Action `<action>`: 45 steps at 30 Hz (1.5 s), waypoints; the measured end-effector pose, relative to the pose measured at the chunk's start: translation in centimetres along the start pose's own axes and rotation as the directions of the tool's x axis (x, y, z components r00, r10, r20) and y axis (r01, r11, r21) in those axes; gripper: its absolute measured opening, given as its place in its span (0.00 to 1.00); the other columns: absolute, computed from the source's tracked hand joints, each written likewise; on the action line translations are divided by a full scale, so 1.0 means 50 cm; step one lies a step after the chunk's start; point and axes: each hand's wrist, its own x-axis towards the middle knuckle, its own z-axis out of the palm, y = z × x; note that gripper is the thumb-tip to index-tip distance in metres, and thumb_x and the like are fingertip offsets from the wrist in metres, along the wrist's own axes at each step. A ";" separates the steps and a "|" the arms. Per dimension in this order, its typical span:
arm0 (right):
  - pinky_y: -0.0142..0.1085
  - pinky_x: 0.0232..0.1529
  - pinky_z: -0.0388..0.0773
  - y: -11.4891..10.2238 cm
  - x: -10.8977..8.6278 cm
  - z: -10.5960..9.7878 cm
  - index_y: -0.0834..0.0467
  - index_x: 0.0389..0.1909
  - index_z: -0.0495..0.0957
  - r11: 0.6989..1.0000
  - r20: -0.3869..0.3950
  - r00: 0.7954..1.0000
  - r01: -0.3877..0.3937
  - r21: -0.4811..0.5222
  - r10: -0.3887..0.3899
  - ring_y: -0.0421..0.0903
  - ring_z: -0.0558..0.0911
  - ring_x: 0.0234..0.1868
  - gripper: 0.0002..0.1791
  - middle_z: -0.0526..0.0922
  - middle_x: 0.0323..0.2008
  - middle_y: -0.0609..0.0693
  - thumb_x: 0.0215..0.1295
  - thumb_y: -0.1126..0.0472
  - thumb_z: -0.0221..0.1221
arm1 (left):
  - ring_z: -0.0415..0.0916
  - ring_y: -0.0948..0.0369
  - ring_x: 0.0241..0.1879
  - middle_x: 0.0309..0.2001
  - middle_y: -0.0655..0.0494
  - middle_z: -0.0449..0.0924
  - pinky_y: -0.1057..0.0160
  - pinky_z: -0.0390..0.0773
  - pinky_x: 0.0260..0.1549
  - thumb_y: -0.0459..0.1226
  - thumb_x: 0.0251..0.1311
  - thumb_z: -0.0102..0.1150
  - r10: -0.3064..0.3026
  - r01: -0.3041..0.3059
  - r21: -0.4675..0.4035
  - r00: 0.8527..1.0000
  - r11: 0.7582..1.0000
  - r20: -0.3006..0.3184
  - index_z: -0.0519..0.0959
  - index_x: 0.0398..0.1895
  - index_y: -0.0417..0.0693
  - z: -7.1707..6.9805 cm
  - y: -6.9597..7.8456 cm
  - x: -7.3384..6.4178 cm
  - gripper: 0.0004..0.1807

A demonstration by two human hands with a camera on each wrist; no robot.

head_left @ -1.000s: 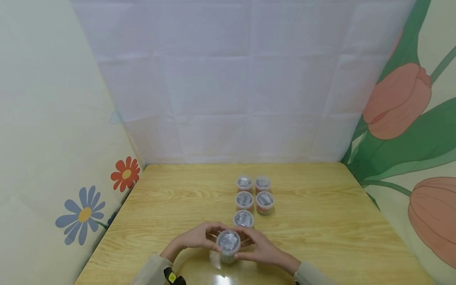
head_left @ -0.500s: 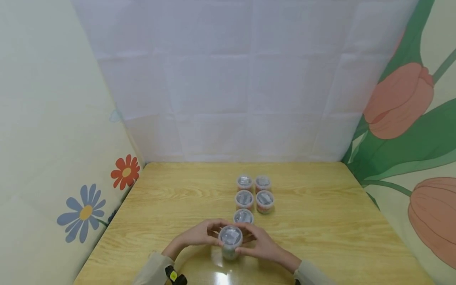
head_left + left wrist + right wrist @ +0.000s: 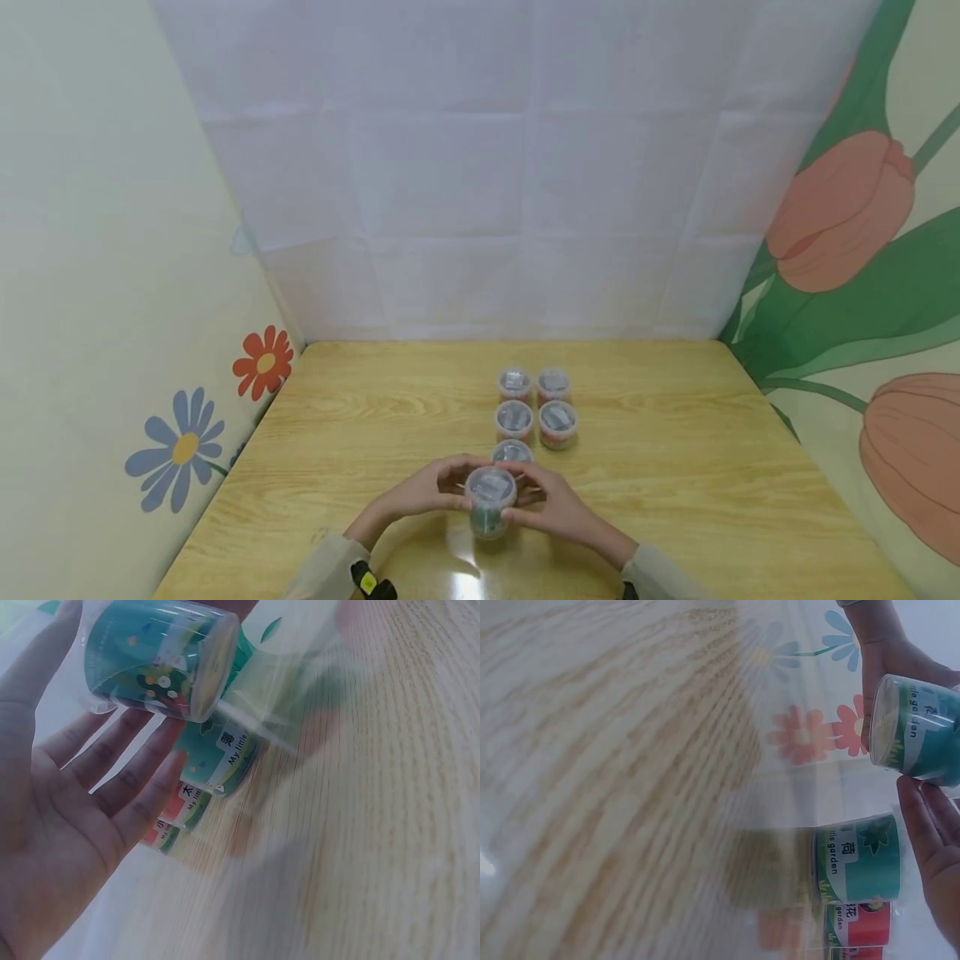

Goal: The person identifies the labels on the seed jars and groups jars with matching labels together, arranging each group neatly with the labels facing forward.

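Observation:
Between both hands, a clear lidded plastic cup (image 3: pixel 491 502) is held just above the table near its front. A teal "little garden" label wraps it, and something grey shows under the lid. My left hand (image 3: pixel 429 490) grips it from the left with thumb and fingers; my right hand (image 3: pixel 553 505) grips the opposite side. In the right wrist view the raised cup (image 3: pixel 924 735) has its base off the tabletop. Just behind it stands another teal-labelled cup (image 3: pixel 864 857), partly hidden in the head view by the hands.
Behind stand several similar lidded cups in two columns, including a left one (image 3: pixel 514 419) and a right one (image 3: pixel 557 425); some labels are red. The glossy wooden table (image 3: pixel 675 483) meets a white cloth backdrop (image 3: pixel 480 192) and flower-printed side panels (image 3: pixel 187 450).
The held cup has moved slightly away from me and to the right, and tips so that more of its teal side shows. Both hands move with it. The standing cups stay put.

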 end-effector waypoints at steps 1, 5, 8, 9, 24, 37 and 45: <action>0.37 0.42 0.81 -0.002 0.000 -0.001 0.59 0.62 0.66 1.000 -0.006 1.000 0.004 0.002 -0.004 0.48 0.80 0.42 0.32 0.77 0.48 0.58 0.56 0.60 0.65 | 0.71 0.59 0.57 0.59 0.47 0.70 0.60 0.74 0.53 0.36 0.60 0.59 0.007 -0.007 -0.004 1.000 1.000 -0.001 0.62 0.65 0.47 0.001 -0.001 0.001 0.30; 0.40 0.41 0.81 -0.022 0.003 -0.009 0.64 0.61 0.66 1.000 -0.023 1.000 0.014 0.012 -0.013 0.50 0.80 0.41 0.31 0.78 0.45 0.61 0.57 0.63 0.64 | 0.71 0.58 0.57 0.60 0.44 0.68 0.59 0.74 0.53 0.36 0.57 0.61 0.020 -0.020 -0.032 1.000 0.999 -0.009 0.60 0.66 0.46 0.006 0.000 0.006 0.34; 0.40 0.41 0.81 -0.048 0.005 -0.016 0.67 0.60 0.66 1.000 -0.017 1.000 0.011 0.020 -0.011 0.49 0.80 0.41 0.30 0.78 0.44 0.61 0.58 0.63 0.63 | 0.70 0.58 0.57 0.61 0.44 0.67 0.60 0.74 0.53 0.36 0.56 0.63 -0.003 0.002 -0.051 1.000 0.999 -0.024 0.59 0.67 0.47 0.009 0.002 0.009 0.36; 0.40 0.41 0.81 -0.056 0.006 -0.019 0.67 0.60 0.65 1.000 -0.014 1.000 0.011 0.021 -0.010 0.48 0.79 0.41 0.30 0.77 0.44 0.62 0.58 0.63 0.63 | 0.70 0.58 0.57 0.61 0.45 0.68 0.61 0.74 0.53 0.36 0.56 0.63 -0.012 0.010 -0.052 0.999 0.999 -0.030 0.59 0.67 0.47 0.010 0.002 0.010 0.36; 0.36 0.46 0.79 -0.040 0.011 -0.035 0.65 0.66 0.56 0.995 -0.022 1.000 0.009 0.101 -0.006 0.42 0.78 0.47 0.32 0.70 0.56 0.63 0.63 0.67 0.56 | 0.73 0.59 0.55 0.59 0.48 0.71 0.62 0.76 0.51 0.38 0.57 0.62 -0.067 0.065 -0.023 0.991 0.998 -0.113 0.62 0.66 0.49 0.015 0.014 0.033 0.33; 0.34 0.47 0.79 0.006 0.012 -0.043 0.63 0.66 0.57 0.983 -0.067 0.998 -0.006 0.182 0.018 0.39 0.78 0.48 0.33 0.70 0.56 0.66 0.62 0.66 0.58 | 0.73 0.54 0.55 0.58 0.44 0.71 0.62 0.77 0.49 0.41 0.60 0.59 -0.111 0.098 -0.077 0.978 0.992 -0.176 0.61 0.65 0.42 0.017 0.014 0.056 0.32; 0.32 0.45 0.79 -0.001 0.016 -0.052 0.65 0.65 0.58 0.979 -0.093 0.995 -0.025 0.200 0.045 0.41 0.77 0.48 0.32 0.69 0.56 0.68 0.62 0.65 0.58 | 0.73 0.52 0.55 0.58 0.45 0.71 0.61 0.78 0.48 0.43 0.59 0.60 -0.114 0.101 -0.075 0.973 0.992 -0.202 0.62 0.65 0.42 0.018 0.023 0.066 0.33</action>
